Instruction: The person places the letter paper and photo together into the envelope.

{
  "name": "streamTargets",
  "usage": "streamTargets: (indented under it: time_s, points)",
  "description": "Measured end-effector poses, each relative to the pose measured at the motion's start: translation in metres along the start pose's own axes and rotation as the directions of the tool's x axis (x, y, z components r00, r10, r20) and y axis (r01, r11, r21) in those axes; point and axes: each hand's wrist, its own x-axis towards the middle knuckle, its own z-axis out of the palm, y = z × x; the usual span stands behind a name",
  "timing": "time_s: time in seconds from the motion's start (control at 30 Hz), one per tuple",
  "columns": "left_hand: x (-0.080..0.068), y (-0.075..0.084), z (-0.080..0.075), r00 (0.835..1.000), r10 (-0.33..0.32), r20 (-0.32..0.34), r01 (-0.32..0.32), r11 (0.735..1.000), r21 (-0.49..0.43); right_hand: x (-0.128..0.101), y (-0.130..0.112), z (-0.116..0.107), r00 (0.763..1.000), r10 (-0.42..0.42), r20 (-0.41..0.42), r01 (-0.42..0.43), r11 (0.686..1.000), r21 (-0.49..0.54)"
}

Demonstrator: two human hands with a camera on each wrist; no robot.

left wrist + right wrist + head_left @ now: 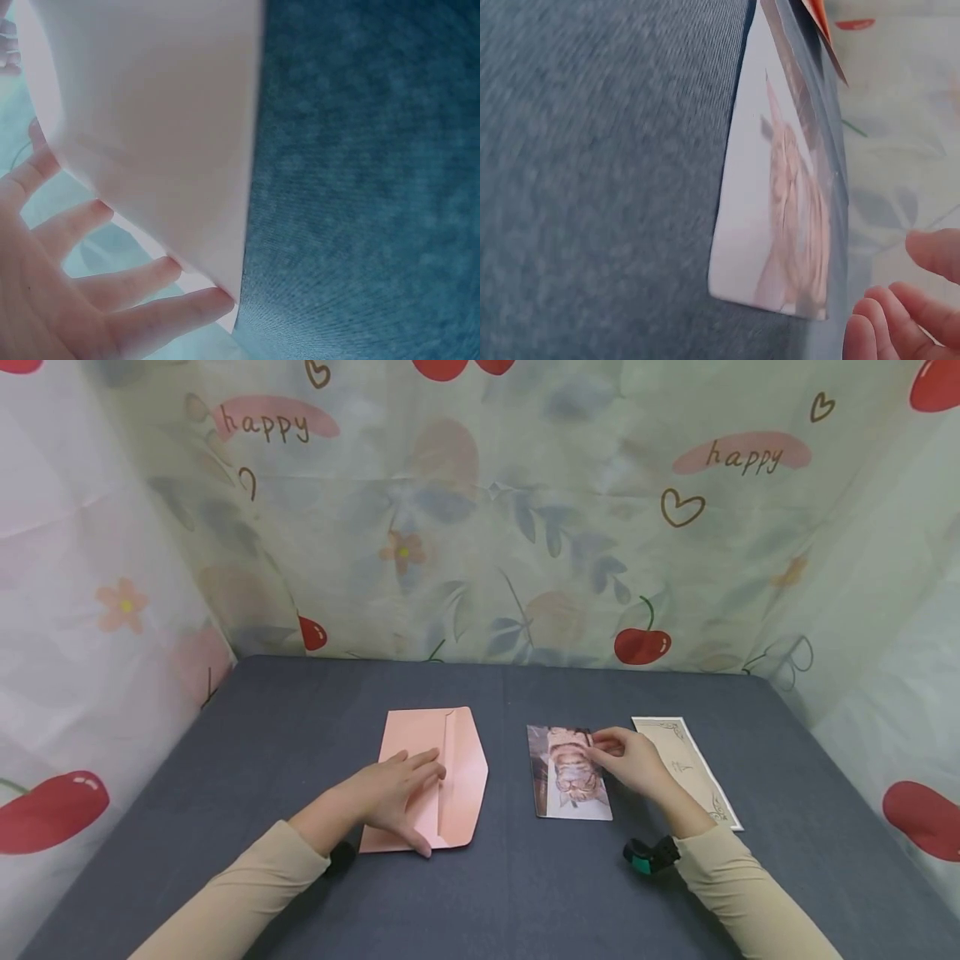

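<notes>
A pink envelope lies on the table with its pointed flap opened out to the right. My left hand rests on it with fingers spread; the left wrist view shows the fingertips at the edge of the pale envelope. To the right lies a picture card printed with a pinkish, wrinkled animal-like figure, which appears upside down. My right hand is over the card's right edge. In the right wrist view, the thumb and fingers stand apart with nothing between them, beside the card; contact is unclear.
A cream card with an ornate border lies at the right, partly behind the right hand. Dark grey cloth covers the table. A printed curtain surrounds its back and sides. A black and teal wrist device sits at the right wrist.
</notes>
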Motion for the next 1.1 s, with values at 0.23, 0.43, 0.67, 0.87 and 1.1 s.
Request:
streamTargets:
  time_s: [0.23, 0.43, 0.67, 0.87, 1.1]
  points:
    - [-0.002, 0.0, 0.001, 1.0, 0.015, -0.021, -0.014, 1.0, 0.006, 0.001, 0.01, -0.003, 0.991, 0.124, 0.044, -0.127, 0.988, 0.082]
    - [-0.002, 0.0, 0.001, 1.0, 0.004, -0.017, -0.004, 1.0, -0.003, 0.0, 0.013, -0.001, 0.966, 0.23, 0.114, -0.243, 0.963, 0.119]
    - [-0.002, -0.002, 0.004, 0.999, 0.013, -0.038, -0.013, 1.0, 0.003, 0.003, 0.014, 0.002, 0.938, 0.313, 0.147, -0.33, 0.937, 0.11]
    - [-0.003, 0.002, 0.0, 1.0, -0.003, -0.019, 0.002, 1.0, -0.027, 0.005, 0.011, 0.004, 0.928, 0.342, 0.147, -0.355, 0.932, 0.074]
    - [-0.001, 0.0, 0.001, 1.0, -0.013, -0.01, 0.013, 1.0, 0.0, 0.007, 0.007, 0.006, 0.928, 0.351, 0.122, -0.357, 0.934, 0.028]
